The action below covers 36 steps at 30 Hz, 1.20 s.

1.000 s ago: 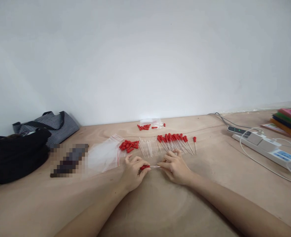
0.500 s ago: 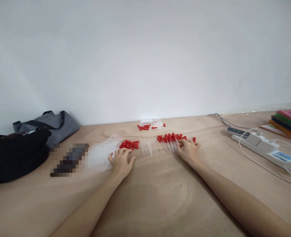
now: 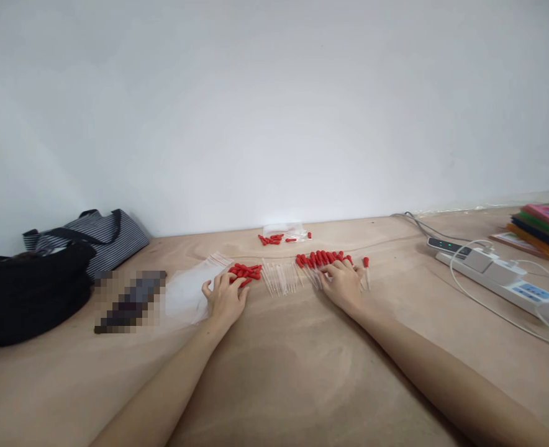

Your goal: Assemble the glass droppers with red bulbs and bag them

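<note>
Left hand (image 3: 224, 297) lies palm-down on the table (image 3: 302, 372), fingers (image 3: 231, 280) spread loosely and their tips touching the near edge of the pile of loose red rubber bulbs (image 3: 245, 272); whether a bulb is pinched under the fingertips cannot be told, as the hand covers that spot. Right hand (image 3: 344, 282) rests flat over the near ends of the row of assembled droppers (image 3: 323, 261), fingers extended and slightly apart, nothing visibly gripped. Layout reads as three sorted groups in a line across the reach of both hands: bulbs on the left, bare clear glass tubes (image 3: 281, 277) in the middle, finished droppers with red tops on the right, one single dropper (image 3: 366, 268) lying just apart at the row's right end. Judgement: this order keeps each part type beside the hand that would take it, with finished pieces kept separate. An opened clear zip bag (image 3: 188, 292) lies just left of the bulbs, partly under the left hand's side. A second small bag with a few bulbs (image 3: 284, 234) sits further back near the wall (image 3: 274, 112). Table surface is bare light plywood with visible grain. Striped bag (image 3: 100, 236) and black bag (image 3: 32, 292) at far left; power strip (image 3: 502, 279) with white cables and a stack of coloured folders (image 3: 547, 226) at right. Wall is plain white.
</note>
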### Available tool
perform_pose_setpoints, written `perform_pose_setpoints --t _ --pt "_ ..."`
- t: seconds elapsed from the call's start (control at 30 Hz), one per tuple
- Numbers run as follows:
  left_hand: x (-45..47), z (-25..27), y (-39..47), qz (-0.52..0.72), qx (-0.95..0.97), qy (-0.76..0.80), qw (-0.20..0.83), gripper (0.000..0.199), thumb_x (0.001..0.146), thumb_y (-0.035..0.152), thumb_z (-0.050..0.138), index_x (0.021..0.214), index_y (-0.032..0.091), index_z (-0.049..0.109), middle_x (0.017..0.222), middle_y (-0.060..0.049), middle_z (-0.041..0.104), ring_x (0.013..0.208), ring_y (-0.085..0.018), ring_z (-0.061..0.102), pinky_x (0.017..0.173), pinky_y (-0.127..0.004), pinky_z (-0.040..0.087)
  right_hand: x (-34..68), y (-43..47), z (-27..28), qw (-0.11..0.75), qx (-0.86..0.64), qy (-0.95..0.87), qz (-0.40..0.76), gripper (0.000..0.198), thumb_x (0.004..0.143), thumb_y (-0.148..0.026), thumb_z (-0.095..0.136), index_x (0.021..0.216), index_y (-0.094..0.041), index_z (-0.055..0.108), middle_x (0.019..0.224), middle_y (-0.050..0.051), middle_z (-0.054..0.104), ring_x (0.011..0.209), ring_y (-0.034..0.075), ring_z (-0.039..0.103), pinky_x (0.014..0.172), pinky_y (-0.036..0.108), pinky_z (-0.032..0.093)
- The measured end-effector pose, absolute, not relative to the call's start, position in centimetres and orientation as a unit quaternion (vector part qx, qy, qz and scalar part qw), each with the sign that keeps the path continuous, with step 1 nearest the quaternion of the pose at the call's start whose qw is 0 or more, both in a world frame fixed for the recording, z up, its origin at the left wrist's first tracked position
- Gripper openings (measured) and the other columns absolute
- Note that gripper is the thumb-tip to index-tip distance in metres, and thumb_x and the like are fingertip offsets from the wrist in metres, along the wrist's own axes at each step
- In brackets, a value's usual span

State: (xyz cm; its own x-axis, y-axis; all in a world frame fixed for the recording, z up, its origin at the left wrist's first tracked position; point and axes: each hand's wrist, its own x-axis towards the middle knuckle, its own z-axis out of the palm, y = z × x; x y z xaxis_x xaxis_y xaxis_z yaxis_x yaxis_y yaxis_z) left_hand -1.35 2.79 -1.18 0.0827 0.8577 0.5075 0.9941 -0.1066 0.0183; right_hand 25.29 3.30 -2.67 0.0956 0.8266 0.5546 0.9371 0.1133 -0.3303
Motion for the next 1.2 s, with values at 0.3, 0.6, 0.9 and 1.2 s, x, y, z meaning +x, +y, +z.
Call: perform_pose_setpoints --t 0.3,0.6,0.9,1.2 --pt "-1.1 -1.0 2.9 -0.204 -0.736 -0.628 0.151 0.010 0.078 0.016 0.052 0.076 0.020 0.061 0.087 -0.006 0.065 0.094 -0.025 0.051 0.087 -0.048 0.022 19.5 5.2 -0.7 0.157 -0.716 -0.679 -0.029 0.027 0.080 -0.025 0.042 0.083 -0.015 0.067 0.096 0.015 0.062 0.095 0.026 0.045 0.077 0.039 0.021" --pt "-1.1 -1.1 2.9 -0.208 -0.750 -0.610 0.148 0.013 0.079 0.014 0.049 0.086 0.019 0.058 0.088 -0.009 0.066 0.093 -0.027 0.053 0.087 -0.048 0.022 18.5 6.2 -0.3 0.113 -0.737 -0.667 -0.011 0.027 0.079 -0.013 0.041 0.086 -0.010 0.067 0.091 0.020 0.063 0.093 0.029 0.048 0.076 0.040 0.021" --pt "1.2 -0.8 -1.1 -0.238 -0.853 -0.464 0.023 0.009 0.080 0.019 0.051 0.088 0.022 0.054 0.082 -0.001 0.065 0.085 -0.020 0.055 0.091 -0.045 0.019 24.6 0.3 -0.8 0.175 -0.569 -0.802 -0.059 0.017 0.083 -0.025 0.048 0.079 -0.017 0.062 0.086 0.008 0.061 0.086 0.021 0.046 0.070 0.032 0.025" --pt "2.3 -1.0 -2.1 -0.207 -0.877 -0.432 -0.032 0.017 0.081 0.023 0.051 0.095 0.023 0.060 0.088 -0.002 0.063 0.088 -0.020 0.054 0.090 -0.045 0.022 27.7 -1.5 -1.8 0.207 -0.478 -0.853 -0.020 0.015 0.082 -0.032 0.053 0.079 -0.020 0.063 0.079 0.003 0.059 0.081 0.017 0.047 0.071 0.030 0.027"
